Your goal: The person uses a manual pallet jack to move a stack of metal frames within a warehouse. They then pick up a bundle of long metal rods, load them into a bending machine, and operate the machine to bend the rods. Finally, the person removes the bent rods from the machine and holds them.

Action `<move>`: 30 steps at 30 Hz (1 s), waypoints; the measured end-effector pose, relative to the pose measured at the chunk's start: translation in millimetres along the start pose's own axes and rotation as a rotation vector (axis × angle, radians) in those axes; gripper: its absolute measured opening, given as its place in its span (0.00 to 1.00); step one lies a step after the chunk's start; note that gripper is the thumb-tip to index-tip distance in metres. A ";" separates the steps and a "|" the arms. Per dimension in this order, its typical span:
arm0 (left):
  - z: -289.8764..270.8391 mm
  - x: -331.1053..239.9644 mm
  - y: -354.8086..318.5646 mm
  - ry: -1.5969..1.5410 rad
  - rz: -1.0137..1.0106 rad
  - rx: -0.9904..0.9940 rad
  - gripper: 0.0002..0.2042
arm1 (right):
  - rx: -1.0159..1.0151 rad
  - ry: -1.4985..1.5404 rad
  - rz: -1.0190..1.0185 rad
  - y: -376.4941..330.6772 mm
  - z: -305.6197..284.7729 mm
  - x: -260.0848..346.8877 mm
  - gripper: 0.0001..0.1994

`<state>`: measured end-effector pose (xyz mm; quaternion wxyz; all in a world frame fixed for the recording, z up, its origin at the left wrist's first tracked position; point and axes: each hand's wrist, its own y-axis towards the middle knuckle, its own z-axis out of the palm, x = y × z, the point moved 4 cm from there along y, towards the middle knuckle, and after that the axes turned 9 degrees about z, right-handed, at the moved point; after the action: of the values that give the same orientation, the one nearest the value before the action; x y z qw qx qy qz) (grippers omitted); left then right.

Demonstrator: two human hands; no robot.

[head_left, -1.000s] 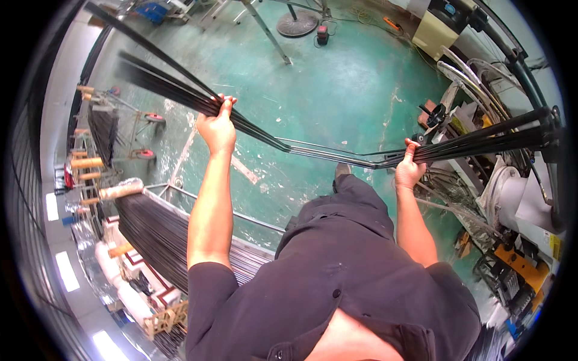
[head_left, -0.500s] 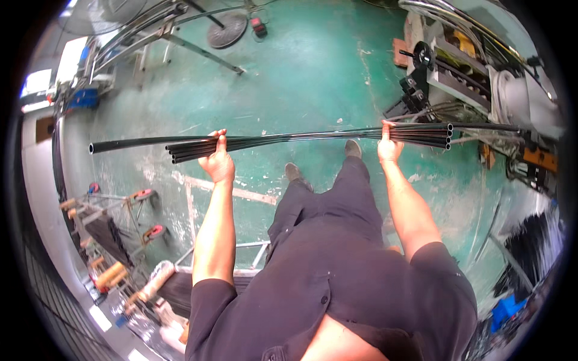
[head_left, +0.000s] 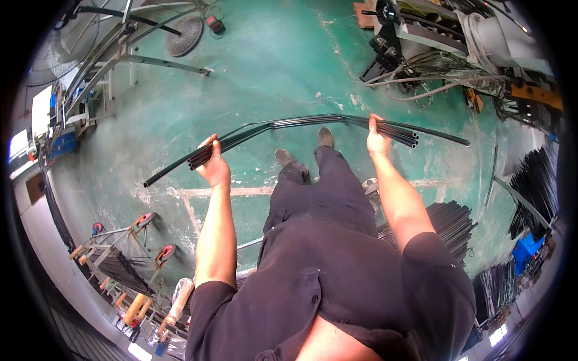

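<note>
Stretched across in front of me is a bundle of thin black tubes (head_left: pixel 304 122), hollow at their ends. My left hand (head_left: pixel 214 165) is closed round the bundle near its left end, the thumb on top. Near the other end my right hand (head_left: pixel 377 139) grips it the same way. The bundle bows, its middle lying farther from me than its ends. One tube sticks out well past the others on both sides. Its left end shows a round opening.
A wheeled metal rack (head_left: pixel 120 240) stands at the left. Behind my right arm lies a large stack of black tubes (head_left: pixel 448 225), with another black pile (head_left: pixel 536 186) farther right. Machinery with hoses (head_left: pixel 421 78) fills the far right. A metal frame (head_left: pixel 162 60) and round base (head_left: pixel 184 36) stand far left.
The bundle has gone from nearly straight to bowed, with its ends lower and closer to me. My view has turned, so the machinery and the frame sit farther left and up.
</note>
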<state>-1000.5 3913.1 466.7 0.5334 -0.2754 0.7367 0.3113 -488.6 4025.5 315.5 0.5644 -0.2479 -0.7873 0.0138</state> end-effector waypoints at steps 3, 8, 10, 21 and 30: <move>0.2 8.6 1.9 -0.018 -0.035 0.002 0.08 | 0.018 0.078 0.035 -6.8 -12.5 20.0 0.15; -8.1 24.3 6.7 -0.121 -0.052 -0.029 0.10 | -0.030 0.144 -0.043 -19.9 -9.4 46.7 0.15; -13.6 31.9 9.6 -0.134 -0.048 -0.073 0.10 | -0.021 0.130 0.002 -29.4 -8.2 57.7 0.13; -17.8 36.8 1.7 -0.043 -0.012 0.075 0.09 | -0.178 0.074 -0.105 -43.0 -26.2 101.2 0.13; -21.4 20.6 -4.4 0.026 0.050 0.087 0.08 | -0.208 -0.039 -0.198 -53.6 -43.5 106.0 0.10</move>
<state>-1016.2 3892.5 451.3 0.5274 -0.2374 0.7630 0.2885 -495.2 4010.3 440.9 0.5188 -0.2258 -0.8159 -0.1190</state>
